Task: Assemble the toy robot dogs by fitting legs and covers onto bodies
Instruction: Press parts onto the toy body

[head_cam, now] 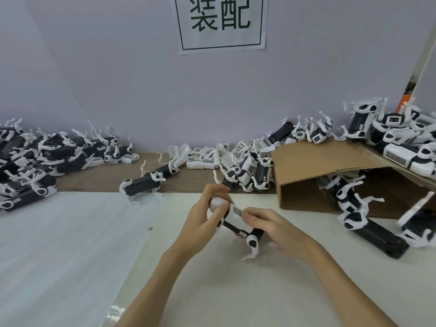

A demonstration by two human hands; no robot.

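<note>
At my twelve o'clock a white paper sign (220, 22) with green characters hangs on the grey wall (118, 79), a cardboard box (330, 166) lies at two o'clock, and something orange (404, 100), perhaps a crate, shows behind it.

Every toy dog here is black and white. The one being held (238, 220) has a white cover with a grey striped barcode-looking patch over a black body. Sign (220, 22) top centre is white with dark green characters and border. Wall's pale lavender, box (313, 161) on the right plain brown cardboard, table (212, 291) glossy white.
</note>
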